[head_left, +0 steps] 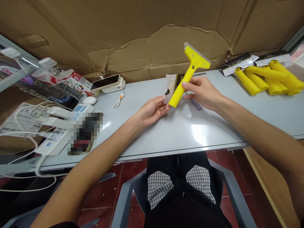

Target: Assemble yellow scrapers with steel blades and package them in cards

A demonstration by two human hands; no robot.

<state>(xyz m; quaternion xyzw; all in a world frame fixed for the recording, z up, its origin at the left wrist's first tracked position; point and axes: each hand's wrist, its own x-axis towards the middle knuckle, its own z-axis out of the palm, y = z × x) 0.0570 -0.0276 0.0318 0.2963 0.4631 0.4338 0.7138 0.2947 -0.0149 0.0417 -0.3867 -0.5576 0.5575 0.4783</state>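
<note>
Your right hand (204, 91) has its grip pinched around the tubular handle of the yellow scraper (190, 72), held clear above the counter (190, 133); the long axis runs from the handle end, low and toward your left, up and away to the blade head at upper right. Your left hand (152, 110) lies just beside the handle's open end, fingers loosely spread and holding nothing, so it is the nearer hand to that end. A small card box (171, 86) sits behind the handle, more yellow scrapers (270, 79) lie well apart at far right.
</note>
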